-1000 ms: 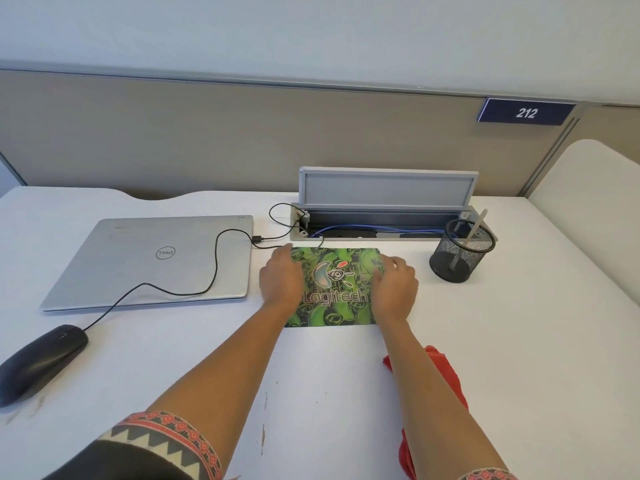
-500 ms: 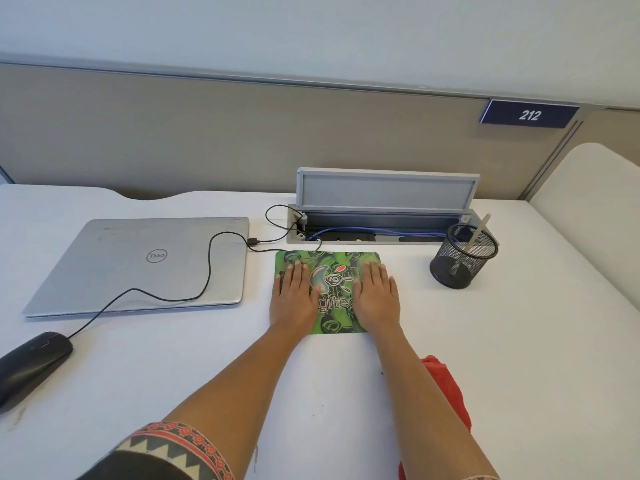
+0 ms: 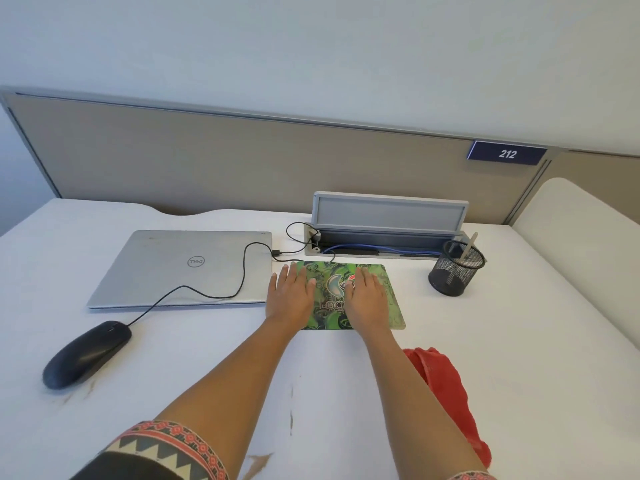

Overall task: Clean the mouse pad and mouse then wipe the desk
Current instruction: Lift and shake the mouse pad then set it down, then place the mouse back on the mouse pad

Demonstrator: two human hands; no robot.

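From the head view I see both hands lying flat on the mouse pad, which sits just right of the frame's centre on the white worktop, below the open cable box. The left hand covers the pad's left edge, the right hand its middle. Neither grip has hold of anything; the fingers are straight and spread, palms down. I read that as pressing the pad flat and square on its spot, not as wiping, since no cloth is under either palm.

The red cloth lies crumpled on the worktop at lower right, beside the right forearm, within easy reach, which suits the desk wipe that I judge is not yet done.

The mouse rests well apart at lower left, its cable trailing over the closed laptop toward the cable box. I take it that it was set aside to free the pad.

Brown smudges show on the worktop near the mouse and along the bottom edge.
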